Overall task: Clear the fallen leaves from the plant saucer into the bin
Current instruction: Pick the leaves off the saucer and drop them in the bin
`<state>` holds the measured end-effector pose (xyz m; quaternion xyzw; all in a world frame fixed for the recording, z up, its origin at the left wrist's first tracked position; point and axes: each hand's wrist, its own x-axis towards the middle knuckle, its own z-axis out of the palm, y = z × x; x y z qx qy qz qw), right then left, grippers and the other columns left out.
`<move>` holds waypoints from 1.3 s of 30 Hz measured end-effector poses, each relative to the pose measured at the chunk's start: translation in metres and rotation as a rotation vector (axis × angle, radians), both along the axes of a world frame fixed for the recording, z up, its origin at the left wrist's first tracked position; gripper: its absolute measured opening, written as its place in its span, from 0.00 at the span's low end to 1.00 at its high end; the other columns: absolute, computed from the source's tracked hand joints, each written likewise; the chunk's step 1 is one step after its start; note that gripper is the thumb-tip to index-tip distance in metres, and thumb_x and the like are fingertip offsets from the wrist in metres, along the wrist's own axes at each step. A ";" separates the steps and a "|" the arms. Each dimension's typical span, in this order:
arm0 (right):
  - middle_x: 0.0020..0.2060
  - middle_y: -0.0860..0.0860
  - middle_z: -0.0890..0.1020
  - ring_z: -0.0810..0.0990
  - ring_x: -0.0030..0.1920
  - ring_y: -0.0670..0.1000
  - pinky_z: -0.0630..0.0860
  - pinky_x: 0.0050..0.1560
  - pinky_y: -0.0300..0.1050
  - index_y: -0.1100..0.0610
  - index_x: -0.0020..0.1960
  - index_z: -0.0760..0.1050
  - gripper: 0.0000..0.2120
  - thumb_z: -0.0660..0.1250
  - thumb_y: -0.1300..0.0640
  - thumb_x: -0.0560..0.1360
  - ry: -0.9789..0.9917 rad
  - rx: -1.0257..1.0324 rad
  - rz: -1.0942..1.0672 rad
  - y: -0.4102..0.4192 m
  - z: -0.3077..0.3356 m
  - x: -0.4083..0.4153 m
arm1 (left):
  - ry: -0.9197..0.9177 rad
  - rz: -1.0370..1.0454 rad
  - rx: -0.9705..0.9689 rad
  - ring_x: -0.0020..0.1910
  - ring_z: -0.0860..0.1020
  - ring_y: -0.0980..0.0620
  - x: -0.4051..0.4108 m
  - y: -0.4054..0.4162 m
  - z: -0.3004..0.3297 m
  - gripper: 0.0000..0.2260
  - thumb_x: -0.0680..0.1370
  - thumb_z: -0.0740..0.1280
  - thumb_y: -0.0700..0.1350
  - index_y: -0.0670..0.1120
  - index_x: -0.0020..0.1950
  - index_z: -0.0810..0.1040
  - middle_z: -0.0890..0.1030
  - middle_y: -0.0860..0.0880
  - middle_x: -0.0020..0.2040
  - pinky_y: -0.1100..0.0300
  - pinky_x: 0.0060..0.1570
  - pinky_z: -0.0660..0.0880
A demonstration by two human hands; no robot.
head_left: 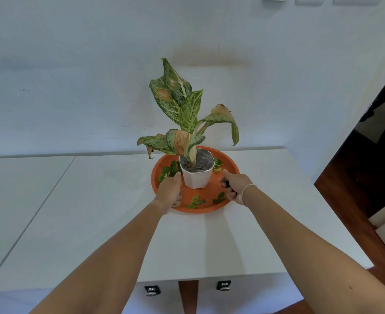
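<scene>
Orange saucer (223,158) | white pot (197,177) unlabelled | both hands beside pot

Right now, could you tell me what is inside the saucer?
A white pot and loose leaves sit in the saucer. The hands and pot hide whatever lies beneath them.

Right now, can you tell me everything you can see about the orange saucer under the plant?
The orange saucer is round and shallow with a raised rim, and looks like plastic. It sits flat on the white table, near the wall. A white pot with a speckled plant stands upright in its middle. Small green fallen leaves lie scattered around the pot. The left hand rests over its left rim, and the right hand is at its right rim, fingers curled.
</scene>
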<state>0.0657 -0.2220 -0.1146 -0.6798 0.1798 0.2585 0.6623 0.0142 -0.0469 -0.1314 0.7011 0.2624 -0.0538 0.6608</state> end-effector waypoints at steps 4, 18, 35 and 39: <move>0.32 0.52 0.70 0.66 0.29 0.49 0.63 0.28 0.39 0.60 0.44 0.77 0.11 0.60 0.55 0.78 -0.265 -0.609 0.305 0.002 0.005 0.002 | -0.046 -0.163 0.370 0.31 0.71 0.50 0.003 -0.002 0.001 0.17 0.81 0.53 0.43 0.44 0.36 0.75 0.73 0.46 0.34 0.58 0.32 0.69; 0.45 0.53 0.79 0.77 0.49 0.53 0.72 0.50 0.43 0.49 0.70 0.63 0.26 0.68 0.49 0.74 -0.349 -1.151 0.951 0.013 0.016 -0.007 | -0.019 -0.615 1.026 0.49 0.80 0.45 0.007 -0.002 -0.012 0.16 0.81 0.58 0.51 0.41 0.50 0.80 0.83 0.43 0.50 0.53 0.49 0.76; 0.54 0.56 0.82 0.78 0.46 0.55 0.71 0.44 0.42 0.60 0.58 0.76 0.12 0.59 0.57 0.80 -0.509 -1.221 0.847 0.017 0.003 -0.018 | -0.099 -0.606 1.180 0.49 0.80 0.46 0.004 -0.011 -0.019 0.07 0.78 0.62 0.44 0.46 0.48 0.80 0.83 0.46 0.48 0.55 0.46 0.76; 0.53 0.56 0.82 0.77 0.45 0.54 0.75 0.47 0.43 0.60 0.57 0.77 0.13 0.56 0.57 0.79 -0.497 -1.206 0.816 0.014 0.000 -0.014 | -0.090 -0.615 1.191 0.49 0.80 0.44 0.005 -0.012 -0.016 0.11 0.81 0.58 0.45 0.43 0.53 0.77 0.82 0.44 0.50 0.54 0.45 0.76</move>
